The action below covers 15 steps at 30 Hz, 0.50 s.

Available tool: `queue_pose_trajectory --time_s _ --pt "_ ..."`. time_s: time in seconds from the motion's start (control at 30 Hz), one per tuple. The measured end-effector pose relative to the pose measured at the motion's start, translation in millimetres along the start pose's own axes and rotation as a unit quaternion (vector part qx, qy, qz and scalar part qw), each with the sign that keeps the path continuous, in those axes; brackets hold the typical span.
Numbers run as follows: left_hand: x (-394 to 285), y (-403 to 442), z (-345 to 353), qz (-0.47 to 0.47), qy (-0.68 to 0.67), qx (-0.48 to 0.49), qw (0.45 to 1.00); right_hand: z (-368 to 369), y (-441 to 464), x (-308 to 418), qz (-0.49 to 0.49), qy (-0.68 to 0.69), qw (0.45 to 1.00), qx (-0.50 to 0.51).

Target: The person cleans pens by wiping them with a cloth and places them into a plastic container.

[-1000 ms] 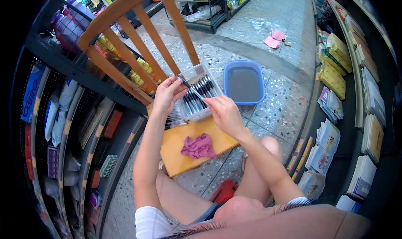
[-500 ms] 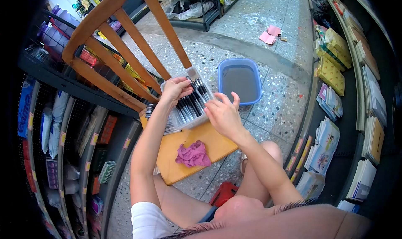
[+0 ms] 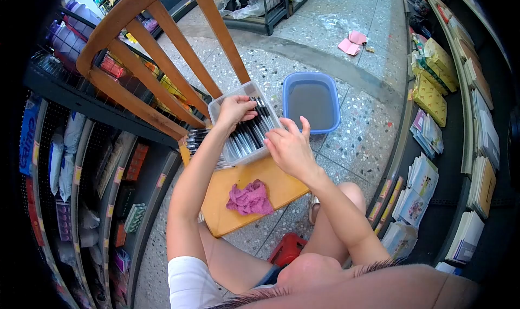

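Black pens [image 3: 242, 138] by both hands [image 3: 290, 150]

Both arms reach forward, elbows bent. Left hand [image 3: 235, 113]: palm down, fingers curled, thumb side inward. Right hand [image 3: 291, 146]: fingers half bent, index and middle raised, apart from left.

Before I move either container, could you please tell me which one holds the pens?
The clear box on the chair; the blue tub stands on the floor and shows no pens.
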State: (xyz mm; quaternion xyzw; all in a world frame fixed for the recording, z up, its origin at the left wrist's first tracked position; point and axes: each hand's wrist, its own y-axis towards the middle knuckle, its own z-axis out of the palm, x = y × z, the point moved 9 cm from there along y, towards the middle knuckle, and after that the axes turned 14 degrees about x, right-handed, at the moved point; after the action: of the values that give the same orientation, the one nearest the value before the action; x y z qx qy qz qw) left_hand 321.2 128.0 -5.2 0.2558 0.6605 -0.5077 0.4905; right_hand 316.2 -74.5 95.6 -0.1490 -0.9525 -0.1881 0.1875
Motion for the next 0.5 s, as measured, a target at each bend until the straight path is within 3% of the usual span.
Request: queue_pose_trajectory --time_s 0.5 --pt "-13.3 -21.6 0.6 0.023 0.011 -0.017 1.0 4.7 0.3 -3.6 0.013 0.019 1.0 0.002"
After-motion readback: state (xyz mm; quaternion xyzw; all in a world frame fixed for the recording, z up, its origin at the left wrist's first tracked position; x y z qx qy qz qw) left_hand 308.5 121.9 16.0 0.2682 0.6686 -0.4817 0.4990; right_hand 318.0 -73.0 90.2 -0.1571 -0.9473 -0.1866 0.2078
